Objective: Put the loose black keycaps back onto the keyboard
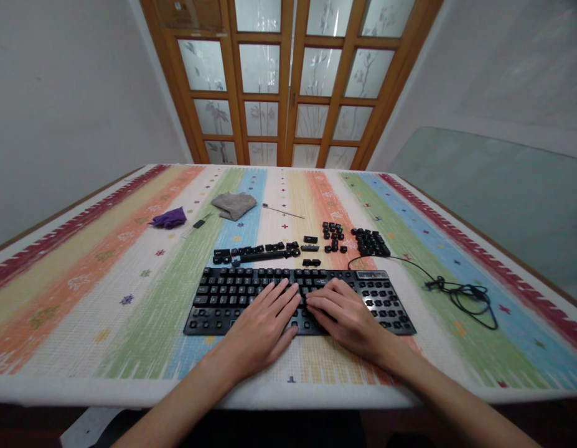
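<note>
A black keyboard [225,314] lies in front of me with keycaps on its upper left rows; its lower row and right-hand block show bare switches. My left hand [266,317] rests flat over the middle of it, fingers stretched out and touching the keys. Beside it, my right hand [342,311] has its fingers bent and pressed together at the keys right of centre. Whatever is under those fingertips is hidden. Behind the keyboard lie loose black keycaps: a long row [262,255], a small group [333,230] and a cluster [372,242].
A purple cloth [169,218], a grey cloth [234,204], a small dark object [199,224] and a thin rod [284,211] lie farther back on the striped tablecloth [143,298]. The keyboard's cable [470,295] is coiled at the right. Wood-framed glass doors [288,93] stand beyond the table.
</note>
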`<state>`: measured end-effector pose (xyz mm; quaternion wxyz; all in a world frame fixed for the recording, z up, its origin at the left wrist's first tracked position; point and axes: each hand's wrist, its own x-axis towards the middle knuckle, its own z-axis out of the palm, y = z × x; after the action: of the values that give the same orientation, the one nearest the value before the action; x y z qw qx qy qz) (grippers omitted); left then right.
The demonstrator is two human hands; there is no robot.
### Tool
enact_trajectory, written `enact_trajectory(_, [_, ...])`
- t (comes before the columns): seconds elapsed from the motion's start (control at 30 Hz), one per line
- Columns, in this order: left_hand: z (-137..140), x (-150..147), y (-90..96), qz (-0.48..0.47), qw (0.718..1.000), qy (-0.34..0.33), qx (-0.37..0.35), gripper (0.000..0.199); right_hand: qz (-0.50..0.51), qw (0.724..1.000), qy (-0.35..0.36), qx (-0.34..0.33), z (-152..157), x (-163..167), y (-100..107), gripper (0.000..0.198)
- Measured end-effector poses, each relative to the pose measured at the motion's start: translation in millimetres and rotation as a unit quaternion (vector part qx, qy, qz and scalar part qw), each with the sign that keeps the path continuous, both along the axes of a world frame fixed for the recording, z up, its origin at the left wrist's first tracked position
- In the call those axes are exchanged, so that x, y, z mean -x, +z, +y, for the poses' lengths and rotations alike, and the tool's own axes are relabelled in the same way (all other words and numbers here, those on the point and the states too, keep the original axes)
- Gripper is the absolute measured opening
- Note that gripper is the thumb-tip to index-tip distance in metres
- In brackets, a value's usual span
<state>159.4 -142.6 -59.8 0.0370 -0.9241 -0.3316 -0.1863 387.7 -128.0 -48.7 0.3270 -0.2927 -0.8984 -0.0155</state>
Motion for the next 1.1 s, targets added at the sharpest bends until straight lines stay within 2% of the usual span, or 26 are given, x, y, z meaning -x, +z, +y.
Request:
enact_trajectory(0.17, [-0.9, -0.4, -0.3, 0.009, 1.000, 0.005, -0.009, 0.046, -0.002, 1.000, -0.012, 0.009, -0.5, -0.7, -1.3, 0.013])
enact_trajectory(0.33, [-1.3, -1.5, -0.1, 0.011, 1.000, 0.001, -0.012, 0.046, -0.017, 1.000, -0.019, -0.011, -3.1, -1.1, -1.1, 0.015])
enact_trajectory(0.63, [-0.2, -3.0, 0.5, 0.010, 1.000, -0.007, 0.013, 0.048, 0.012, 0.992, -0.081, 0.098, -3.5, 0.2, 6.5, 0.012])
enact_trajectory(0.77, [0.2, -3.6, -1.6, 0.010, 1.000, -0.011, 0.013, 0.048, -0.021, 0.988, -0.100, 0.114, -3.2, 5.9, 11.6, 0.008])
enact_trajectory(0.93, [-0.2, -2.5, -4.0, 0.007, 1.000, -0.013, 0.011, 0.050, -0.030, 0.989, -0.092, 0.114, 1.8, 7.6, 15.4, 0.017])
enact_trajectory(1.1, [-0.8, -2.2, -4.0, -0.004, 1.000, -0.011, 0.012, 0.048, -0.025, 0.987, -0.089, 0.130, 4.2, 5.0, 15.6, 0.016])
